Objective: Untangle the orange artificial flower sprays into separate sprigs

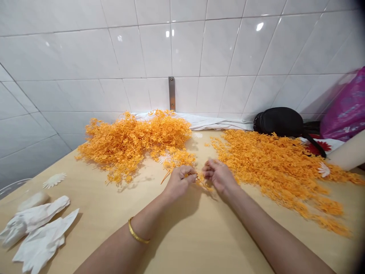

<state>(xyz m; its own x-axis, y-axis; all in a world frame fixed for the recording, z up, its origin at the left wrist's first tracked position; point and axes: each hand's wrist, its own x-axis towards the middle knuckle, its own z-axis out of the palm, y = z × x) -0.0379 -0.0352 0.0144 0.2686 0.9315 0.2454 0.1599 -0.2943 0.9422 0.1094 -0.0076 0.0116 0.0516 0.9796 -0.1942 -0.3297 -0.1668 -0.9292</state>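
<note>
While both hands meet at table centre, the left hand (180,179) and right hand (219,176) pinch closed on one orange plastic sprig (199,179), with orange heaps at ten o'clock (131,140) and two o'clock (273,167).

Bare table (199,236) near edge is open for passage. Left orange heap (131,142) and right orange heap (273,167) block both flanks, narrow gap between. White gloves (37,232) clutter near-left corner. Black bag (278,121), another person's arm (346,154) obstruct far right.
</note>
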